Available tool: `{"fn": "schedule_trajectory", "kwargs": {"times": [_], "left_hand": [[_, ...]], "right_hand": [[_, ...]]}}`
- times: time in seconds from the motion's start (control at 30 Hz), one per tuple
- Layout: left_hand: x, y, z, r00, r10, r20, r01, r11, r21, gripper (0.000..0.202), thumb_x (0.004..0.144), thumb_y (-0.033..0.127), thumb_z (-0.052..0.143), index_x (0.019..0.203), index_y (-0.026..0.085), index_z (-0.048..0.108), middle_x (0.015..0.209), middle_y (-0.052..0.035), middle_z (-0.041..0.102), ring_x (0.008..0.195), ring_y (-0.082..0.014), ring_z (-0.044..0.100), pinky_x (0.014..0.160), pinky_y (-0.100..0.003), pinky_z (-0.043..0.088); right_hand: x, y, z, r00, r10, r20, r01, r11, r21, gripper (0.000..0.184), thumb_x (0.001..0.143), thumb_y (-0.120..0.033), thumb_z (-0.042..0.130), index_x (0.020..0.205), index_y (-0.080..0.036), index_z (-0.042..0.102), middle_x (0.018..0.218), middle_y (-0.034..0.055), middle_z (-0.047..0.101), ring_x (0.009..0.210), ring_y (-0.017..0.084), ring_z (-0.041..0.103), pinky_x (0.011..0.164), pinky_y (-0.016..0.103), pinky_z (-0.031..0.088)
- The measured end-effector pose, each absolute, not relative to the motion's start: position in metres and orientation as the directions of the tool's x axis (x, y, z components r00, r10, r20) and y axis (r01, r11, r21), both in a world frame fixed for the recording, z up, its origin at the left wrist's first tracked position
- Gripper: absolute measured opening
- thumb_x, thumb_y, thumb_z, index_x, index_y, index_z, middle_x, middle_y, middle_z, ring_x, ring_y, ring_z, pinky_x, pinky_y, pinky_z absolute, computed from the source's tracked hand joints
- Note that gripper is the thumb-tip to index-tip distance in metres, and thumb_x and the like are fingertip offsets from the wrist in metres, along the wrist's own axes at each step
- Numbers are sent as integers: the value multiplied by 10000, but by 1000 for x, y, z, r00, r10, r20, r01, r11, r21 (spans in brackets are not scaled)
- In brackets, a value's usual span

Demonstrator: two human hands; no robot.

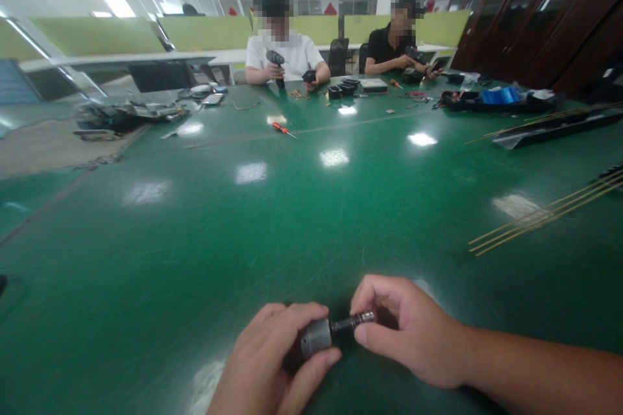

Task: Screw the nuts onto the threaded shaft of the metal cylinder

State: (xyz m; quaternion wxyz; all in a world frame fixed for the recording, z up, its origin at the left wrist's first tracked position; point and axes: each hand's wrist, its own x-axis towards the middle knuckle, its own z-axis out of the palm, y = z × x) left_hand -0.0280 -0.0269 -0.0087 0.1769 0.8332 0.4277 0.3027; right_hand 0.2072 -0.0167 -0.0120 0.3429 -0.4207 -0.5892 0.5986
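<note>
Low in the head view, my left hand (pixel 272 363) is closed around a small grey metal cylinder (pixel 316 336). A dark, narrow shaft (pixel 353 322) sticks out of the cylinder to the right. My right hand (pixel 409 331) pinches the tip of that shaft between thumb and fingers. Both hands hover just above the green table (pixel 272 220), close to its near edge. The back part of the cylinder is hidden under my left fingers.
Thin brass rods (pixel 545 214) lie at the right. A red screwdriver (pixel 283 130) rests mid-table. Two people sit at the far side, one holding a power drill (pixel 276 59), with small black parts (pixel 343 88) before them. A dark tray (pixel 549 126) and cluttered tools (pixel 121 117) occupy the edges.
</note>
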Motion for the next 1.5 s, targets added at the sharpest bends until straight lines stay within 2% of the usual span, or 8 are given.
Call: {"fn": "schedule_trajectory", "kwargs": {"times": [0.9,1.33,1.5], "left_hand": [[-30,-27,-9,431,835,343,615,-550,565,259,916,358,675,1161,283,633,962,-29,731,812,-183,694,721,-254,575],[-33,-25,-9,431,836,339,618,-547,565,280,918,330,674,1188,303,606,981,-8,719,819,-172,683,737,-249,554],[-34,-25,-10,433,851,297,637,-522,568,304,910,317,682,1199,329,590,1000,21,714,841,-156,681,748,-225,549]], "right_hand": [[208,-17,-14,-397,912,-98,75,-74,-994,84,800,-220,658,830,-182,590,724,-22,568,681,126,511,639,251,399],[207,-16,-15,-384,918,-102,64,-84,-994,83,818,-211,649,829,-175,575,697,-35,526,651,117,473,621,257,369],[207,-15,-17,-379,918,-117,42,-109,-993,102,816,-230,658,834,-168,578,713,-25,547,666,124,485,634,267,372]]}}
